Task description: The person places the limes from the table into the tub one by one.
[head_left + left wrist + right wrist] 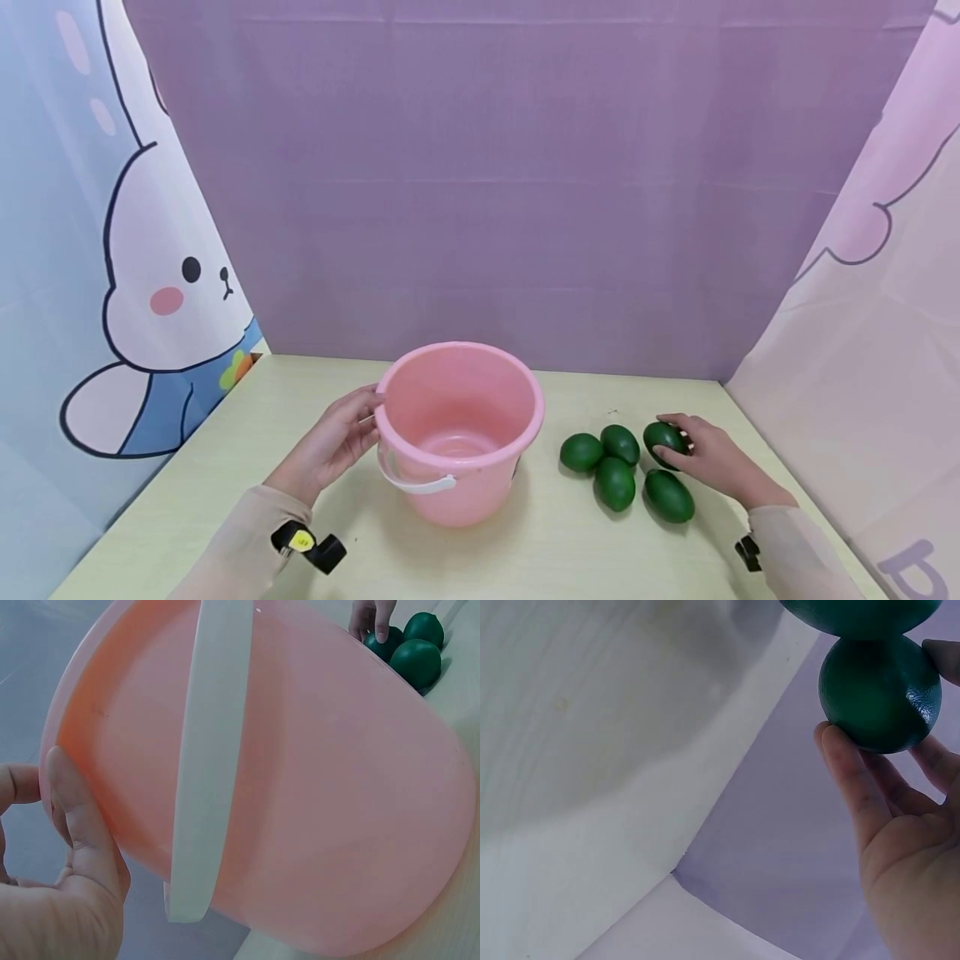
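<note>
A pink plastic bucket (468, 496) stands upright on the table, its white handle (423, 485) hanging down the near side. My left hand (337, 442) grips the bucket's left rim, thumb (71, 787) against the outer wall in the left wrist view. To the right of the bucket lie several dark green, lime-like fruits (615, 483). My right hand (716, 458) holds the far right lime-like fruit (877, 701) between thumb and fingers. Just nearer to me is another lime-like fruit (669, 497), which overlaps the held one in the right wrist view.
The pale wooden table (540, 558) backs onto a purple cloth wall (510, 208). Printed curtains stand on the left (45, 375) and right (885, 358) sides. Each sleeved wrist carries a small black camera mount (307, 543).
</note>
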Demonstrator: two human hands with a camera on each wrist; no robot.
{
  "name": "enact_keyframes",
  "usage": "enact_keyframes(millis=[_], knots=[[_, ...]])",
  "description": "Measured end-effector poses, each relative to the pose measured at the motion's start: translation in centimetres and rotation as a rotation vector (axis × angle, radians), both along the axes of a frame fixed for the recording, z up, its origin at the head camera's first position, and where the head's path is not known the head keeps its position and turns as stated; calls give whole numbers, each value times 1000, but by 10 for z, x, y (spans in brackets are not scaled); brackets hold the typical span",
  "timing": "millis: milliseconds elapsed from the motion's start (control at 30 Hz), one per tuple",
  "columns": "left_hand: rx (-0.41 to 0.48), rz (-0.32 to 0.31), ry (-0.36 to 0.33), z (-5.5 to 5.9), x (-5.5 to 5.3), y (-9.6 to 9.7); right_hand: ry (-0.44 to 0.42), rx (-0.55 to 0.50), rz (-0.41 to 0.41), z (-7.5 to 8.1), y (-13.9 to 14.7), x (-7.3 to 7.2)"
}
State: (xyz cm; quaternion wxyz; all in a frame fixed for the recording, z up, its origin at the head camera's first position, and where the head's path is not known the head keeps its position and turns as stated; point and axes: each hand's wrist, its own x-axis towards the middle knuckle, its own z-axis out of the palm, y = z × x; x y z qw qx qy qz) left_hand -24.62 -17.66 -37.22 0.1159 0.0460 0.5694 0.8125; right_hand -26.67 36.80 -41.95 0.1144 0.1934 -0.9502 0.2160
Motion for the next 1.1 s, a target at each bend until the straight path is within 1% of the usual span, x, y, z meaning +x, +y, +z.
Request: enact_keyframes(millis=[133, 533, 767, 967, 1100], knots=[[3, 2, 2, 0, 0, 0, 13, 2, -3, 2, -1, 0], [8, 6, 1, -1, 1, 0, 16, 4, 6, 9, -8, 3], [-24, -7, 13, -1, 2, -1, 26, 13, 15, 13, -13, 5], [-43, -7, 16, -1, 2, -1, 29, 9, 24, 17, -18, 7], [-45, -3, 17, 0, 3, -2, 49, 3, 38, 20, -22, 7]])
